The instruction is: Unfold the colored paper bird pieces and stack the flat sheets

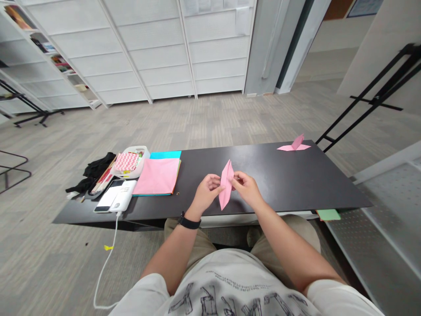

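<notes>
A folded pink paper piece (226, 185), long and pointed at both ends, is held upright over the near edge of the dark table (283, 180). My left hand (206, 193) pinches its left side, a black band on the wrist. My right hand (246, 188) pinches its right side. Both hands are closed on the paper. A second folded pink paper shape (294, 145) lies at the table's far right corner, away from both hands.
A stack of coloured paper sheets (158, 176), pink on top, lies at the left. Beside it are a white basket (133, 161), a phone and white power bank (115, 196) with a hanging cable, and black cloth (94, 172). A green sheet (328, 214) sticks out under the right edge.
</notes>
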Motion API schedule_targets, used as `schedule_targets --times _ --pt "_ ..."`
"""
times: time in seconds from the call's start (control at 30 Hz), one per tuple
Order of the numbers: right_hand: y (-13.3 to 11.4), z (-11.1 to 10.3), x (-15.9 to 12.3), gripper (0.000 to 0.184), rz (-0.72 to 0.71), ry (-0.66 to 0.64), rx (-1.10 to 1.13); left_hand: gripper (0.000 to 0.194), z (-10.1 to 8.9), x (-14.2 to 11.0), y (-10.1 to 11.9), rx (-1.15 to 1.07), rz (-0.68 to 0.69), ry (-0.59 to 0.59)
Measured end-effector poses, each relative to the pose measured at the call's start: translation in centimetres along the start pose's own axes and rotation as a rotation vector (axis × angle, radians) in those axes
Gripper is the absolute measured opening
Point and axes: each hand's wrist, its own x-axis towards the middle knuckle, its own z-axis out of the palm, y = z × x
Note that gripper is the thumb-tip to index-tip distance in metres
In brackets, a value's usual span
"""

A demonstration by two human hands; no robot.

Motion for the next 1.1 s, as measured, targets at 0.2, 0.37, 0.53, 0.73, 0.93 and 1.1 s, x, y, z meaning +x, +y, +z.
schedule_targets --times 0.2,0.37,0.53,0.73,0.93,1.1 --pt "0.5 0.8 -0.4 0.048 0.035 -0.075 0.194 0.033 0.4 0.2 0.3 -0.011 0.028 0.112" --pt "1.1 1.6 -0.8 0.041 -0.007 -0.028 0.104 0.025 1.1 0.0 0.1 0.068 0.065 0.217" --pt "1.1 2.0 -0.8 0.037 -0.097 0.054 0.016 0.024 1.6 -0.5 0.4 0.074 0.101 0.163" --pt "1.0 1.7 -0.7 0.033 -0.143 0.044 -0.108 0.029 1.5 -0.4 0.5 0.029 0.100 0.128" --pt "0.9 0.2 -0.1 0.053 -0.166 -0.049 -0.035 0.031 0.5 -0.2 0.8 0.141 0.148 0.111" --pt "1.3 0.1 0.5 0.041 -0.055 -0.210 0.117 0.030 0.5 0.2 0.9 0.162 0.169 0.087"
